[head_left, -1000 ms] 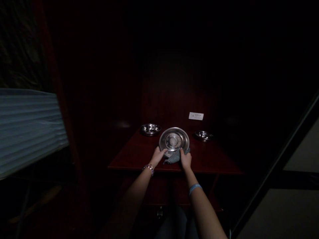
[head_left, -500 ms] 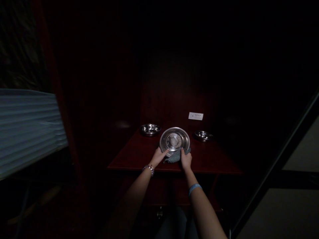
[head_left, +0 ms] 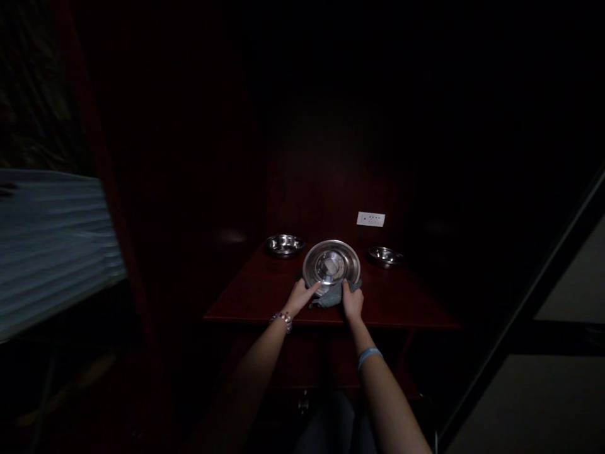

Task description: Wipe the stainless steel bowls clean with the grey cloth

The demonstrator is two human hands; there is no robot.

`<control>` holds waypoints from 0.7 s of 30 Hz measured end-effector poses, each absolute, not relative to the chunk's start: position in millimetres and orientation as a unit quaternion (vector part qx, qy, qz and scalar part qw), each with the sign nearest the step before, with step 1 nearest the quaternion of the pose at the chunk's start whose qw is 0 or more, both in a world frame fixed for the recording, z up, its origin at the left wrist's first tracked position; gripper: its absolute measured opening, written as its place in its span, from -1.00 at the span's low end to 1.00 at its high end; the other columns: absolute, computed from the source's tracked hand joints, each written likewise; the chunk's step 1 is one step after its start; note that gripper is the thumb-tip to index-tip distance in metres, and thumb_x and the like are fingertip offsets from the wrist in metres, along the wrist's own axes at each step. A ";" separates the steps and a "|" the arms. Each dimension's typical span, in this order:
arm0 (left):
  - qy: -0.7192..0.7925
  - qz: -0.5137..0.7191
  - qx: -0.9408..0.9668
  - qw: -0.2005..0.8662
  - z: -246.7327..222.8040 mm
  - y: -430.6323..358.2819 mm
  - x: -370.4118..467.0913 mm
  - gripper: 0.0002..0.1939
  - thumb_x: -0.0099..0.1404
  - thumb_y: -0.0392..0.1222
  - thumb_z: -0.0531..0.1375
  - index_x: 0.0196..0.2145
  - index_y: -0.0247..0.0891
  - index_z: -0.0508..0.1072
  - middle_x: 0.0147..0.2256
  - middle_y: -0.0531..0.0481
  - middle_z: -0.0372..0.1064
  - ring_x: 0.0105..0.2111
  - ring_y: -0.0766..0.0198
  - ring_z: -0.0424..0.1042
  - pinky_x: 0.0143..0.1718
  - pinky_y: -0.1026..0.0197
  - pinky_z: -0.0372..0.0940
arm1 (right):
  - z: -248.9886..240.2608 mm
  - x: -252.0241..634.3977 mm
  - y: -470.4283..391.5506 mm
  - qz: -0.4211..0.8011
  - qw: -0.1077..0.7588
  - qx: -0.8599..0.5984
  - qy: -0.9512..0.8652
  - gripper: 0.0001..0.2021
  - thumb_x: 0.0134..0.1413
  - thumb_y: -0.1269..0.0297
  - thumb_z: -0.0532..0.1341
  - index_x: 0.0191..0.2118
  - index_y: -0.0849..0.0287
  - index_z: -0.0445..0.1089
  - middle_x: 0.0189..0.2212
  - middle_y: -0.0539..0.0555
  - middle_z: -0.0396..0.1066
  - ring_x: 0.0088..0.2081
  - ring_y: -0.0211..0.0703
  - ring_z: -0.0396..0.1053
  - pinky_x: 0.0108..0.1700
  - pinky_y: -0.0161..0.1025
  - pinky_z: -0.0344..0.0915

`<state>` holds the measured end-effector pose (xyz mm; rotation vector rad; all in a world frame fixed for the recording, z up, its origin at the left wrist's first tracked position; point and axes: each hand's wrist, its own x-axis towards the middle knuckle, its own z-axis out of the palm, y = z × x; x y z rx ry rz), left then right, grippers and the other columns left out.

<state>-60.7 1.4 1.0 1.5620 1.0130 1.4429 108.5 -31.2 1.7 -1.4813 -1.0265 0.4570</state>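
Note:
A shiny steel bowl point(head_left: 331, 266) is tilted up toward me above the front of the dark red desk point(head_left: 265, 296). My left hand point(head_left: 301, 296) grips its lower left rim, thumb over the edge. At the lower right rim, my right hand point(head_left: 352, 299) is closed on the bowl together with a grey cloth point(head_left: 329, 297), which hangs beneath the rim between both hands. The fingers behind the bowl are hidden. Two more steel bowls rest on the desk, one at the back left point(head_left: 284, 246) and one at the right point(head_left: 386, 256).
A white socket panel point(head_left: 370, 219) is on the back wall above the desk. Pale blue ribbed material point(head_left: 57, 243) lies beyond the red panel at left. A drawer or door lock point(head_left: 303, 401) shows below the desk. Much of the surroundings is dark.
Both hands keep hold of the bowl and cloth in nearly the same place. The bowl's tilt looks almost the same; the view has shifted very slightly.

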 end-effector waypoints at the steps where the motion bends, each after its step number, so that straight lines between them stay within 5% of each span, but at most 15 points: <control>1: 0.394 0.566 0.614 0.383 1.7 0.7 -60.6 -0.59 0.07 -0.09 0.31 -0.14 -0.36 0.51 -0.10 -0.22 0.53 -0.08 0.07 0.51 0.02 0.09 0.33 | 2.4 108.5 -31.7 0.198 0.594 -0.641 -0.444 -0.57 0.15 0.04 0.12 -0.16 0.32 0.53 -0.24 0.30 0.57 -0.13 0.02 0.53 -0.17 -0.30 0.36; 21: 0.390 0.561 0.621 0.385 4.4 -0.8 -60.0 -0.60 0.06 -0.09 0.30 -0.15 -0.34 0.53 -0.12 -0.18 0.54 -0.09 0.08 0.51 0.02 0.07 0.33 | 4.9 107.3 -35.0 0.199 0.591 -0.642 -0.446 -0.57 0.15 0.03 0.14 -0.17 0.32 0.54 -0.26 0.31 0.57 -0.14 0.04 0.53 -0.17 -0.29 0.36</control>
